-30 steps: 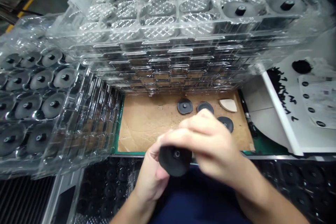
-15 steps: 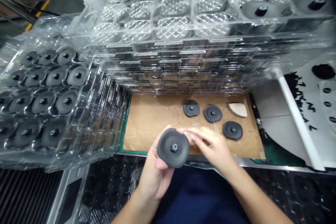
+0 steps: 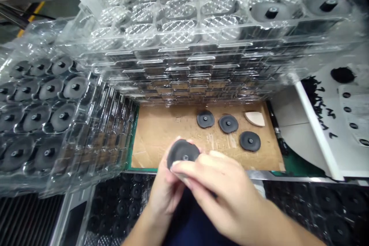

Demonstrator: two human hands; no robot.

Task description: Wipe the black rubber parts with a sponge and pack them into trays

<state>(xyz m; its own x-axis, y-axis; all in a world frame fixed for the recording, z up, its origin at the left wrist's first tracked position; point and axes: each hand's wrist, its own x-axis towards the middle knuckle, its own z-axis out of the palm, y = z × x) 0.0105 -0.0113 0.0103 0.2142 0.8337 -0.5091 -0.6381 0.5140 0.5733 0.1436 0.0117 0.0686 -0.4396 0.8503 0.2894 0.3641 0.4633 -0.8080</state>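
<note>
My left hand (image 3: 164, 184) is closed around the edge of a dark grey round disc (image 3: 180, 152) with a short hollow post at its centre. My right hand (image 3: 221, 188) reaches across the disc's near side, thumb and fingers pinched together at its lower rim. Something thin and pale seems to show between those fingertips, but I cannot make out what it is. The right fingers cover the lower part of the disc. Beyond my hands, three similar discs, one of them the nearest right disc (image 3: 250, 141), lie on a cardboard sheet (image 3: 161, 130).
A tall stack of clear plastic trays (image 3: 184, 57) stands behind the cardboard. On the left, another tray stack (image 3: 95, 123) holds several discs. A pale wedge-shaped piece (image 3: 255, 118) lies at the cardboard's right, near a black pen (image 3: 275, 123). A white panel (image 3: 314, 123) rises farther right.
My right hand has moved left and nearer, from the disc's right edge to across its lower rim. The disc has tilted slightly in my left hand. The view has shifted a little.
</note>
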